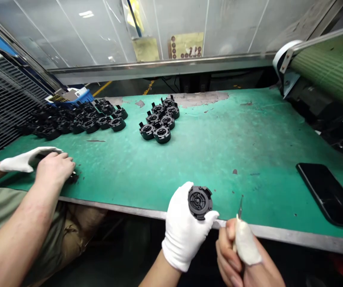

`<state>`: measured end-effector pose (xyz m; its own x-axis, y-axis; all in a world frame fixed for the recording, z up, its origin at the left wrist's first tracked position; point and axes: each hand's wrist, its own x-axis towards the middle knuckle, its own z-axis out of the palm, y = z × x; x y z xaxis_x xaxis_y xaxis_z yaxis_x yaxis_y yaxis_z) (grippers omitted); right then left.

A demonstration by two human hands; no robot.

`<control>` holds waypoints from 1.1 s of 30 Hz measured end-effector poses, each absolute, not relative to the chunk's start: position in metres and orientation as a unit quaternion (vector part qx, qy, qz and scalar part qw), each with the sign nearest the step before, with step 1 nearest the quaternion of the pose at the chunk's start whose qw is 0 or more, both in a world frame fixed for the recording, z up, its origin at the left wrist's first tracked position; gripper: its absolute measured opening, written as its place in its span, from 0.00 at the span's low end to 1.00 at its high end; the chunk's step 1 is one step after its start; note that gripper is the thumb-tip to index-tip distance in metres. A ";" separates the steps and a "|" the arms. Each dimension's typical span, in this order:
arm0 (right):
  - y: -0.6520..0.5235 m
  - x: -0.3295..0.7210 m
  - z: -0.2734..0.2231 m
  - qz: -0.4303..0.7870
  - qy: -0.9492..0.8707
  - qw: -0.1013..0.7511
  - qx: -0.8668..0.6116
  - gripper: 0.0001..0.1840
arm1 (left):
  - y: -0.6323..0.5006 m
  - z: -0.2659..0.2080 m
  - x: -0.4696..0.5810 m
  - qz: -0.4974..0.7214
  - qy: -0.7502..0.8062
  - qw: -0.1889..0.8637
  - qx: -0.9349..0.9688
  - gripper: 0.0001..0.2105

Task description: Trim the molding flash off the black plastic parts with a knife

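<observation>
My left hand (pixel 181 225), in a white glove, grips a round black plastic part (pixel 200 201) by its rim near the table's front edge. The part's ribbed face with a central hub points up toward me. To its right, my right hand (pixel 243 249) is closed around a thin knife (pixel 240 205) with a pointed metal blade. That hand is bare except for a white cover on one finger. The blade tip points up and stands apart from the black part. Most of the knife's handle is hidden in my fingers.
Several similar black parts (pixel 162 134) stand grouped mid-table, with a larger cluster (pixel 90 124) at the left. A co-worker's hands (pixel 53 167) hold something dark at the left edge. A phone (pixel 328 193) lies on the green table (pixel 213 147); a conveyor belt (pixel 332 63) rises at the right.
</observation>
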<state>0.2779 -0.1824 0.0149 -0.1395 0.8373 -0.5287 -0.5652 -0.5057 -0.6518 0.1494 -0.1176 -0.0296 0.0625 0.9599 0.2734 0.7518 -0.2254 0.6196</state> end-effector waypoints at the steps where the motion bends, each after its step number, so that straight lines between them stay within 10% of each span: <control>1: -0.179 0.285 0.017 0.722 -0.158 0.485 -0.467 0.31 | -0.116 -0.027 0.146 0.319 0.594 0.177 0.717 0.41; 8: -0.184 0.315 0.005 0.607 -0.255 0.474 -0.585 0.26 | -0.082 0.013 0.088 0.199 0.475 0.371 0.773 0.31; 15: -0.164 0.340 0.001 0.458 -0.574 0.312 -0.603 0.22 | -0.077 0.007 0.073 0.343 0.536 0.428 0.642 0.26; 23: -0.130 0.346 0.004 0.245 -0.788 0.084 -0.559 0.28 | -0.100 -0.010 0.109 0.349 0.562 0.352 0.662 0.41; 33: -0.113 0.349 0.006 0.136 -0.816 0.042 -0.561 0.27 | -0.097 -0.015 0.113 0.352 0.569 0.310 0.675 0.39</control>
